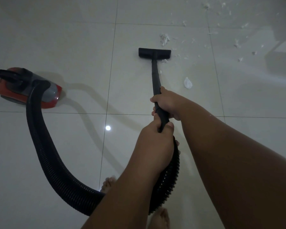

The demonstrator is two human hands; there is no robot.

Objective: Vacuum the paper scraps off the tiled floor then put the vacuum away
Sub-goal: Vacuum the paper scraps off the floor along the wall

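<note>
The tiled floor (pixel 64 38) is spreading out all around the grip, with the paper scraps (pixel 164 38) lying ahead and to the right of the hands, most of them beyond the tool's far end. The ribbed hose (pixel 40 138) is looping from under the left hand (pixel 155 139) out to the left and into the red vacuum canister (pixel 51 98). The canister is sitting well off to the left, probably so that the slack gives reach. The wand (pixel 155 75) is running straight away from the grip, its long axis pointing forward and down to the floor. Both hands are curling fully round the wand, the right hand (pixel 168 103) ahead and the left at the hose joint, likely so the push can be steered. The floor head (pixel 153 52) is lying crosswise at the far end, its right corner just beside the nearest scraps.
</note>
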